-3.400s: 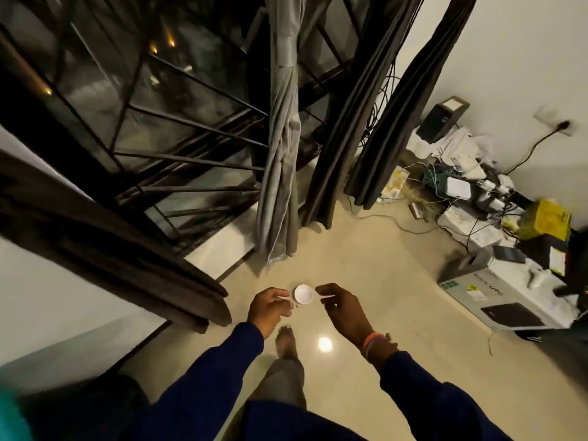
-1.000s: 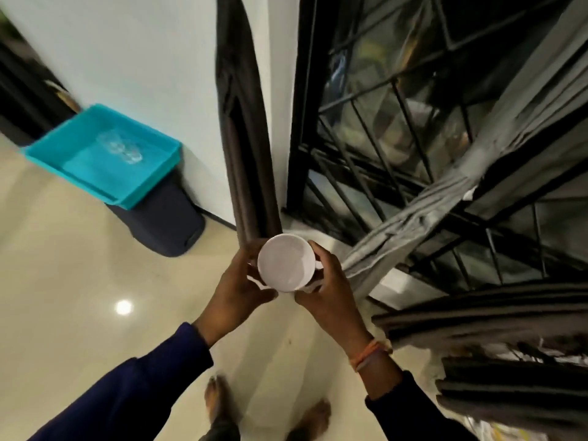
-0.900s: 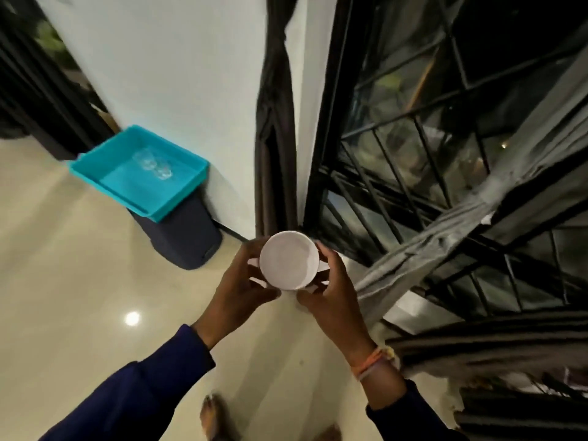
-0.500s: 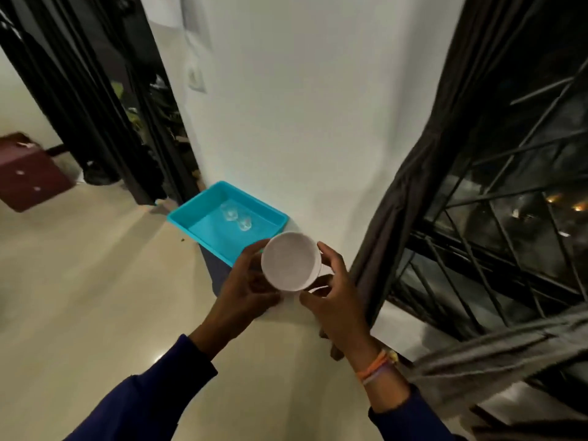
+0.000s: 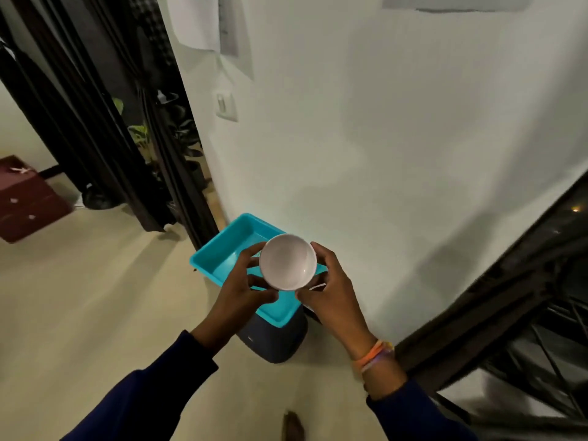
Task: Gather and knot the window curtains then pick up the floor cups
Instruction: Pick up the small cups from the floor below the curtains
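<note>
Left hand: the left hand [image 5: 242, 288], at the centre of the frame, has its fingers curled round the left side of the white cup [image 5: 288, 261], thumb below the rim.
Right hand: the right hand [image 5: 332, 289] grips the cup's right side, fingers bent round the rim; an orange band [image 5: 373, 354] sits on its wrist.
Cup: the white cup is held between both hands, mouth tipped toward the camera so the pale inside shows; it is above the near right part of the tray.
Sleeves: dark blue sleeves [image 5: 143, 399] run from both wrists to the bottom edge.
Tray: a turquoise tray [image 5: 222, 249] lies just behind and below the hands, resting on a dark rounded object [image 5: 273, 342] that stands on the floor against the wall.
Floor: the beige floor [image 5: 79, 297] fills the lower left; a bare foot [image 5: 292, 426] shows at the bottom centre.
Wall: a white wall [image 5: 397, 138] fills the upper right, with a switch plate [image 5: 226, 106] at upper centre.
Curtains: dark curtains [image 5: 79, 122] hang at the upper left; another dark curtain [image 5: 477, 300] slants across the lower right beside window bars [image 5: 547, 351].
Box: a maroon box [image 5: 25, 198] sits at the left edge.
</note>
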